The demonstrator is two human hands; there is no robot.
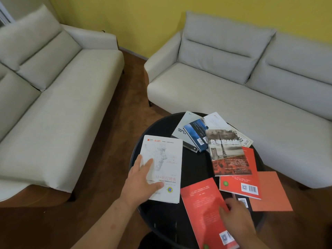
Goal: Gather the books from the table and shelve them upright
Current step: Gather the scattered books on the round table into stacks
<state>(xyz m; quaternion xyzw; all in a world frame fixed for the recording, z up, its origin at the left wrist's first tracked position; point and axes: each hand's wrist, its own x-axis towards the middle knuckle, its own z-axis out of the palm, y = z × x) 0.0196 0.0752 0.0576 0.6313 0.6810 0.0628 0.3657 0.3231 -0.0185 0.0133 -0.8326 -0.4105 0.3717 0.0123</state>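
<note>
White book [165,164] lies flat at the left of the round black tabletop [195,166], lower centre of the frame. The person's left hand [143,180] is spread on its lower left corner, fingers straight and clasping nothing. Just to the lower right, a red book [199,203] lies tilted and runs off the bottom edge of the frame. The right hand [235,216] touches its right edge, but the hand is blurred and whether the fingers pinch the cover cannot be told. More books overlap toward the right of the tabletop: a tower-cover book [228,155] on a second red book [233,184], an orange cover [273,193] at the right rim, and a blue book [195,132], grey book [186,123] and pale book [215,121] fanned at the far edge. A left sofa [53,105] fills the upper left and a right sofa [233,87] the upper right, both pale, against a yellow wall [143,15].
</note>
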